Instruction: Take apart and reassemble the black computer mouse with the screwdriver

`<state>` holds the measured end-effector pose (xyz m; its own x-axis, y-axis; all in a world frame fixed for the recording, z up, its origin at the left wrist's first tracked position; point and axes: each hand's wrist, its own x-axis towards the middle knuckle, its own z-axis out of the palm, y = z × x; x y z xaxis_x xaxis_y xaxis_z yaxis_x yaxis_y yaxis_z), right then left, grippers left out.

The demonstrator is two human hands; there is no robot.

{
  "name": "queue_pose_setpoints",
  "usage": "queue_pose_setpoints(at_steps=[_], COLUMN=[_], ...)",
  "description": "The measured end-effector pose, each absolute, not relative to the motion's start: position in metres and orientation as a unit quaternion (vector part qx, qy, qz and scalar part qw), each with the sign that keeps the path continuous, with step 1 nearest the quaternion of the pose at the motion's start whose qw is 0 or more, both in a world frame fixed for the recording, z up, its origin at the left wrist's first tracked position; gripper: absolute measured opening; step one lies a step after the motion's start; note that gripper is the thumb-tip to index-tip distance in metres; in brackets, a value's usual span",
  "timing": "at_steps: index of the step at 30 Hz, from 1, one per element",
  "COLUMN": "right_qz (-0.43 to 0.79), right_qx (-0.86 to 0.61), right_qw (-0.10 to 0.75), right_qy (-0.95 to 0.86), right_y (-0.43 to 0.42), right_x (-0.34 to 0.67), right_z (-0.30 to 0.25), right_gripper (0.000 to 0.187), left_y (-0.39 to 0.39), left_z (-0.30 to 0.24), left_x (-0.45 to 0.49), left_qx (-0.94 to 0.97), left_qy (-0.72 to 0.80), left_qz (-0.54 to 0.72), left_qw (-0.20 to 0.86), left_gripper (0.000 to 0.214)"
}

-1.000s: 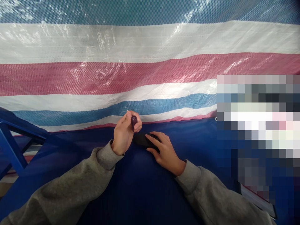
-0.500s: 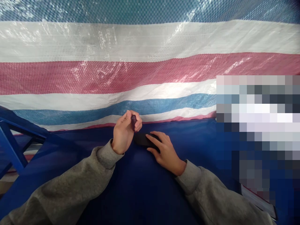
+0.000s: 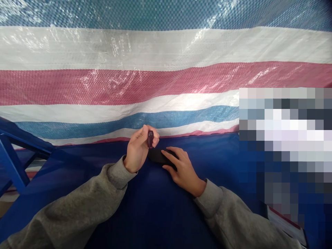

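My left hand [image 3: 138,148] is raised a little above the dark blue table cover [image 3: 155,207], its fingers pinched round a small dark purple cylinder [image 3: 150,138] held upright. My right hand [image 3: 183,169] lies on a flat black object [image 3: 157,155] on the cover, fingers pressed over its right end. The cylinder's lower end stands just above or on the black object's left part; I cannot tell whether they touch. Both arms wear grey sleeves.
A striped woven tarp [image 3: 155,86] in white, red and blue hangs right behind the table. A blue metal frame [image 3: 15,152] stands at the left. A blurred-out patch [image 3: 285,148] covers the right side; a light edge [image 3: 285,221] shows below it.
The hands hold the same pose throughout. The view has tilted slightly, so everything sits a little lower in the picture.
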<state>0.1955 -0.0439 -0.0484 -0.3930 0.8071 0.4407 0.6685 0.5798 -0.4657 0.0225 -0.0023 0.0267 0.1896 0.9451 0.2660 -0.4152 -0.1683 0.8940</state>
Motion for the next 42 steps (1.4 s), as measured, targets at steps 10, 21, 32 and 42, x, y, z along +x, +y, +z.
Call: queue_pose_setpoints(at_steps=[10,21,32,42], right_qz=[0.106,0.092,0.119,0.111], right_qx=[-0.449,-0.449,-0.446,-0.447], right_qw=[0.322,0.314,0.323,0.324], right_qy=[-0.827,-0.831,-0.826,-0.826], right_y=[-0.0439,-0.0442,-0.0437,-0.0437], right_x=[0.1956,0.1958,0.1957,0.1956], right_z=[-0.0487,-0.0491,-0.049,-0.0496], right_gripper=[0.043,0.043,0.042,0.041], left_y=[-0.0025,-0.0035,-0.0042,-0.0027], left_z=[0.0267,0.0258,0.027,0.0268], left_x=[0.02,0.0205,0.021,0.0225], left_qx=[0.486,0.482,0.479,0.492], left_qy=[0.246,0.244,0.238,0.261], left_qz=[0.592,0.587,0.586,0.588], left_qw=[0.595,0.603,0.609,0.587], left_gripper=[0.021,0.018,0.024,0.041])
